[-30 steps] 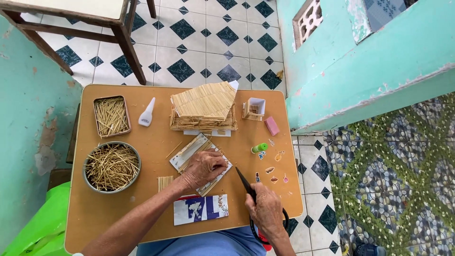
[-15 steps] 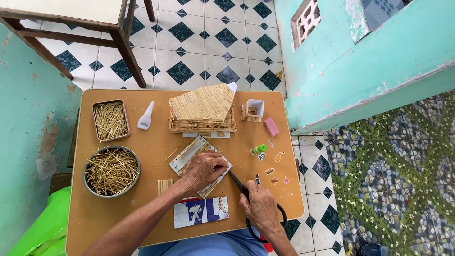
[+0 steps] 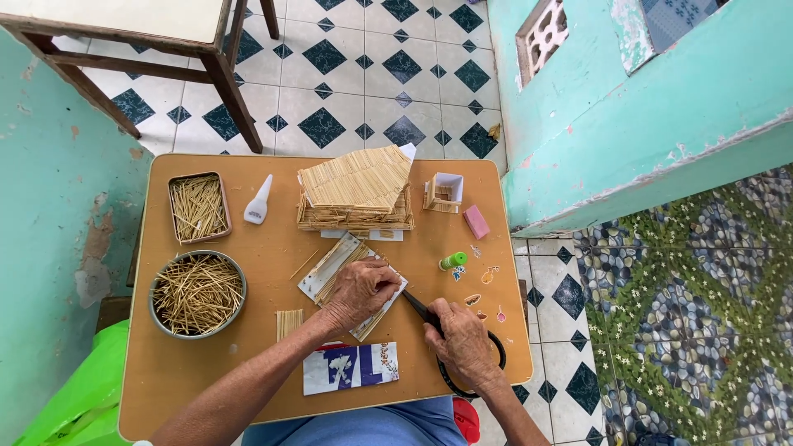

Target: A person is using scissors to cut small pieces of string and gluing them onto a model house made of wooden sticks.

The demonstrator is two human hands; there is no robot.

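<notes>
My left hand (image 3: 360,292) presses flat on a white card panel covered with glued wooden sticks (image 3: 337,266) lying in the middle of the small wooden table (image 3: 273,239). My right hand (image 3: 462,343) grips black-handled scissors (image 3: 429,315), whose blades point up-left and meet the panel's right edge just under my left fingers. Behind the panel stands a model house built of sticks (image 3: 357,192) with a slanted stick roof.
A round metal bowl of sticks (image 3: 197,294), a rectangular tin of sticks (image 3: 198,206), a white glue bottle (image 3: 258,201), a small stick box (image 3: 444,193), a pink eraser (image 3: 476,221), a green tube (image 3: 452,261) and a printed card (image 3: 350,367) lie around. A wooden stool (image 3: 140,41) stands beyond.
My right hand has pushed the scissors up-left toward the panel edge. My left hand has stayed on the panel.
</notes>
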